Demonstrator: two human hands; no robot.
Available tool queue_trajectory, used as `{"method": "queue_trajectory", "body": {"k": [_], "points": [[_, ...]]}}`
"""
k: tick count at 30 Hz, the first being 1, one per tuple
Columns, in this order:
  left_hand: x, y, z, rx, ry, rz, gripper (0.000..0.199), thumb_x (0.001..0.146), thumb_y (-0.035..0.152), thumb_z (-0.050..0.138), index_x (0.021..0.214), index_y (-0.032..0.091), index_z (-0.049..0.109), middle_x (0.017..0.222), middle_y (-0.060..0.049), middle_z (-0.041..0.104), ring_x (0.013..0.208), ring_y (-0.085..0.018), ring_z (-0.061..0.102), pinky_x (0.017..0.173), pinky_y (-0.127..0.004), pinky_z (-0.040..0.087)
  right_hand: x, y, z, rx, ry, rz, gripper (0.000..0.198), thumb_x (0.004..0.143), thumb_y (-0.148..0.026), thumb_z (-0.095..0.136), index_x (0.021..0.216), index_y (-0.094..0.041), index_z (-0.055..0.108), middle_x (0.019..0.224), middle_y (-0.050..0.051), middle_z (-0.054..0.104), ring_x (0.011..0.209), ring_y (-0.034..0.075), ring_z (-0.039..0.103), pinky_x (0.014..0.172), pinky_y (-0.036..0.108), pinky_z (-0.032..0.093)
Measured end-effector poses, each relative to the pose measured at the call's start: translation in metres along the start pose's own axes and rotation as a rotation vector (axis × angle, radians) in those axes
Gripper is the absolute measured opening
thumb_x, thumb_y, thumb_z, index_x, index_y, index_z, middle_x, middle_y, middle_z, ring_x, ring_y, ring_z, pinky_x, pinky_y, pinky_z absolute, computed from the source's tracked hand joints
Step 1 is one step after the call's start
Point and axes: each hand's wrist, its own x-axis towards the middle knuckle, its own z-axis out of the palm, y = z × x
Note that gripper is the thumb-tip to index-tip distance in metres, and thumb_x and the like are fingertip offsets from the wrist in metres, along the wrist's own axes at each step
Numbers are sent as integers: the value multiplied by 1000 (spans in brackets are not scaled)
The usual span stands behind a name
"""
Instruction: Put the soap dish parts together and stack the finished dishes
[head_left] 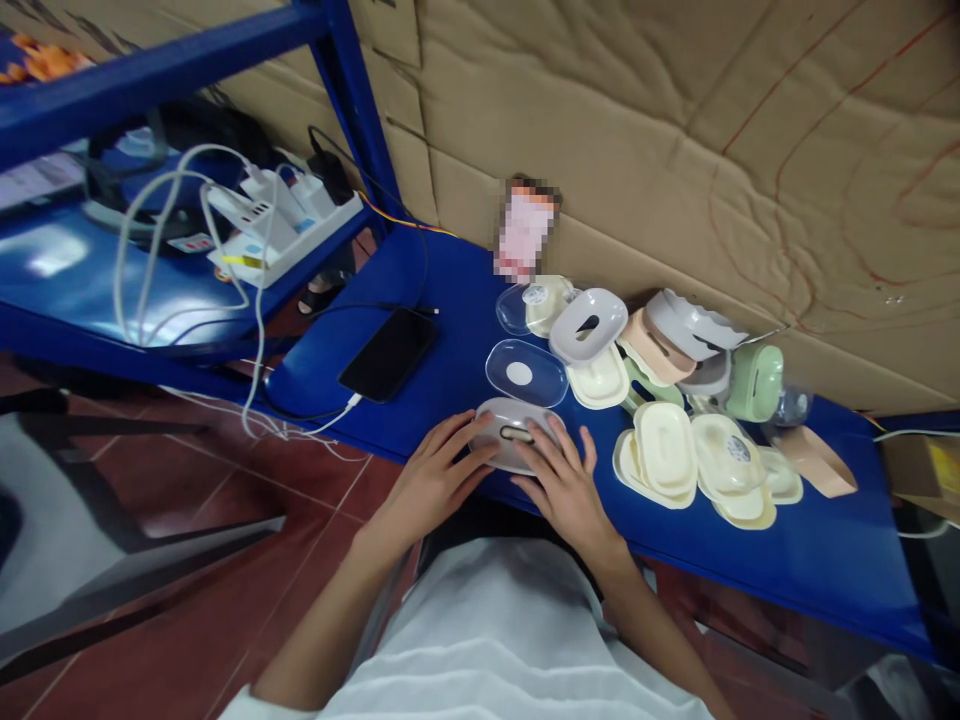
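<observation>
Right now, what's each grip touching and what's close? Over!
Left grip, right grip: both on grey slotted piece. Clear oval piece just beyond. Cream stack at right.

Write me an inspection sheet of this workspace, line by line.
Surface: blue table.
Work items: grey slotted piece under the hands; clear oval piece beyond it; cream pieces, a green piece and others grouped to the right.
Clutter: black phone, lying left of the pieces.
Hands: left hand and right hand touch the grey slotted piece; grip unclear.
Cables: white cable plugged into the phone; more hang at left.
Surroundings: cardboard behind; red tiled floor below.
</observation>
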Motion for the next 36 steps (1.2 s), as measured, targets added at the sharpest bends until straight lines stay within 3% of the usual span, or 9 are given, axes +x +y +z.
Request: {"method": "queue_trajectory", "body": {"k": [2, 12, 22, 27, 29, 33, 36], "points": [[2, -1, 1, -12, -1, 2, 32, 106, 19, 64, 136, 26, 69, 160, -11, 60, 154, -34, 51, 121, -57, 54, -1, 6, -2, 10, -22, 1, 43, 109, -34, 61, 151, -27, 62, 157, 10, 64, 156, 31, 50, 131, 60, 36], [6, -5, -1, 30, 0, 8, 29, 104, 22, 69, 132, 22, 71, 156, -13, 63, 151, -34, 54, 120, -55, 55, 2, 18, 0, 85, -3, -65, 37, 108, -34, 65, 144, -28, 68, 148, 9, 71, 146, 27, 60, 124, 51, 46], [-10, -16, 0, -9, -27, -59, 34, 101, 20, 71, 134, 29, 73, 157, -9, 63, 152, -33, 53, 122, -57, 53, 5, 16, -2, 59, -117, -121, 42, 109, -30, 60, 151, -29, 64, 160, 8, 62, 156, 27, 49, 131, 55, 37], [-25, -17, -16, -29, 40, -117, 33, 100, 23, 74, 132, 28, 68, 157, -10, 62, 154, -34, 50, 123, -60, 52, 26, 39, -10, -2, -4, 53, 42, 110, -27, 52, 150, -27, 65, 162, 10, 59, 159, 30, 44, 132, 59, 31], [-27, -13, -22, -27, 86, -113, 30, 101, 21, 73, 129, 27, 66, 158, -11, 59, 154, -34, 51, 123, -60, 52, 36, 50, -10, 4, 1, 110, 36, 111, -25, 50, 141, -23, 70, 155, 12, 65, 156, 32, 49, 131, 62, 29], [-24, -5, -25, -28, 107, -122, 30, 103, 22, 71, 132, 27, 64, 161, -12, 53, 152, -33, 53, 123, -57, 53, 47, 54, -15, 315, 42, 194, 23, 112, -33, 53, 109, -24, 74, 120, 8, 82, 131, 29, 71, 126, 60, 40], [-20, -3, -20, -57, 81, -178, 49, 103, 29, 72, 149, 30, 54, 166, -14, 47, 150, -33, 55, 120, -54, 57, 44, 47, -23, 757, 157, 408, 25, 110, -49, 55, 112, -27, 68, 111, 6, 81, 111, 25, 78, 106, 47, 59]]}}
